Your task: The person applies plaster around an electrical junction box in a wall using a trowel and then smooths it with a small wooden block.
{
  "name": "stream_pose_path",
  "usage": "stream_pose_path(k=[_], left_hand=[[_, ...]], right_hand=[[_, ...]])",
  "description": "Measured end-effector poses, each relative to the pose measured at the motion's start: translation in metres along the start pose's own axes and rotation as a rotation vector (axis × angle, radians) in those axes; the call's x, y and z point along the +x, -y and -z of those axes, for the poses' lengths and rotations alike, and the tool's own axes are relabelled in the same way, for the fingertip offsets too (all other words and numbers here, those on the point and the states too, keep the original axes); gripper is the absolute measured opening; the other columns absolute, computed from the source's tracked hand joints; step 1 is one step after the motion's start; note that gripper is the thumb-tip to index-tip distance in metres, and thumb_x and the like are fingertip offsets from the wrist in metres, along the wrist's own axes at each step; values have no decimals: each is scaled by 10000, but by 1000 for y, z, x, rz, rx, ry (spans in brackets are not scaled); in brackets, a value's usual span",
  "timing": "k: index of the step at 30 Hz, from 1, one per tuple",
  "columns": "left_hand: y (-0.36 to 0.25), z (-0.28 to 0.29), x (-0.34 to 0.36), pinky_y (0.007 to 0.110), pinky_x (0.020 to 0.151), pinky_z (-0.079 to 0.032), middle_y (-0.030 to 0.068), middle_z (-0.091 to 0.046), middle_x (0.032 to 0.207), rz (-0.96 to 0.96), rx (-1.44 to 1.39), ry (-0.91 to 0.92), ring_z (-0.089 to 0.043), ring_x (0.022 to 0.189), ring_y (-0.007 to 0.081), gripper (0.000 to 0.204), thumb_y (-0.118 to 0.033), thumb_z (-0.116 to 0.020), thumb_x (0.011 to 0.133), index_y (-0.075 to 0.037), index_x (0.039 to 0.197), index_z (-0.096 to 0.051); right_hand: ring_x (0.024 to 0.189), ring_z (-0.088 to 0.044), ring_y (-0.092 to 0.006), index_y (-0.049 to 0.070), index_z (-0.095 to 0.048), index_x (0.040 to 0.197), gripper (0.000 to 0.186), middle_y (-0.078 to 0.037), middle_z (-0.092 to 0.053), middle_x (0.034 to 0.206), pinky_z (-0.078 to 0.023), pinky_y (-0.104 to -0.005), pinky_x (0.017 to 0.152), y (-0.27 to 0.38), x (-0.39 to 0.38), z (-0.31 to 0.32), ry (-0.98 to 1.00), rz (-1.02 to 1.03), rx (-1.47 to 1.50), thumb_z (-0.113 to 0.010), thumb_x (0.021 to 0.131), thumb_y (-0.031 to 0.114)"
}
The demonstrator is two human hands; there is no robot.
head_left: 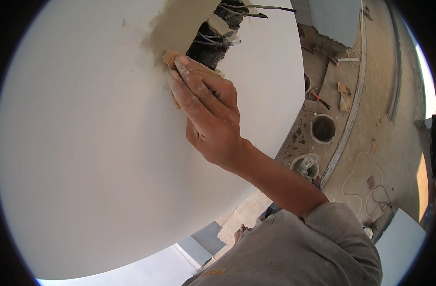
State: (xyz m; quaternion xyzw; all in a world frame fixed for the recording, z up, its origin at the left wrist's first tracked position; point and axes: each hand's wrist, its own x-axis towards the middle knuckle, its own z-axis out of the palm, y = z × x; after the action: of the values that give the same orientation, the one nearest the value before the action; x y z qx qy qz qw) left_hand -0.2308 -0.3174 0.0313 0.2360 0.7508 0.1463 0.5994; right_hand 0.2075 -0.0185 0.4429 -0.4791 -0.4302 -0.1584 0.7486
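My right hand [208, 107] reaches up from the right, its fingers pressed flat over a folded piece of brown sandpaper [170, 58]. The sandpaper lies against the white wall [99, 157], at the lower edge of a beige filler patch [177, 26]. Right beside the fingertips is a dark, rough-edged hole [206, 53] in the wall. Several cut wires [251, 8] stick out of it. Below, at the edge of my grey shirt, a small skin-coloured shape [240, 232] shows; it may be part of my left hand, but its fingers cannot be made out.
On the floor at the right stand a round bucket [323, 128] and a second bucket [305, 167] with a tool in it. An orange-handled tool [321, 100] lies above them. A long pale strip [349, 121] and a looped white cord [353, 193] lie farther right.
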Motion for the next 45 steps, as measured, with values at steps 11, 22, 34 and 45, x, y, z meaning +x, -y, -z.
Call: stream_pose_path(k=[11,22,34,45], left_hand=[[-30,-20,-18,343,711,-523,134,-732,972,57,334,-80,-671,839,178,357,-319,-637,972,32,1017,-686],[-10,-4,-17,340,693,-537,139,-730,875,-85,482,-15,-688,808,202,323,-268,-732,893,25,1023,-688],[-18,-7,-26,340,692,-537,138,-730,866,-10,377,-60,-690,802,203,335,-277,-738,884,25,1020,-689],[-21,-9,-26,339,691,-537,138,-730,858,-2,340,-73,-691,797,205,346,-286,-743,876,25,1017,-689]], right_hand=[[960,-524,-205,-11,-629,1266,520,-169,-592,1368,-429,-287,858,-2,-8,0,70,-33,31,-647,762,-139],[991,-521,-221,4,-607,1271,551,-150,-561,1410,-414,-347,865,-3,-22,1,-8,-61,42,-641,735,-121],[954,-527,-217,21,-638,1240,559,-120,-567,1412,-403,-323,859,-18,-42,2,-20,-98,38,-624,705,-140],[1014,-535,-252,-18,-577,1304,559,-183,-500,1457,-417,-345,907,-18,-49,0,-15,-204,47,-587,765,-167]])
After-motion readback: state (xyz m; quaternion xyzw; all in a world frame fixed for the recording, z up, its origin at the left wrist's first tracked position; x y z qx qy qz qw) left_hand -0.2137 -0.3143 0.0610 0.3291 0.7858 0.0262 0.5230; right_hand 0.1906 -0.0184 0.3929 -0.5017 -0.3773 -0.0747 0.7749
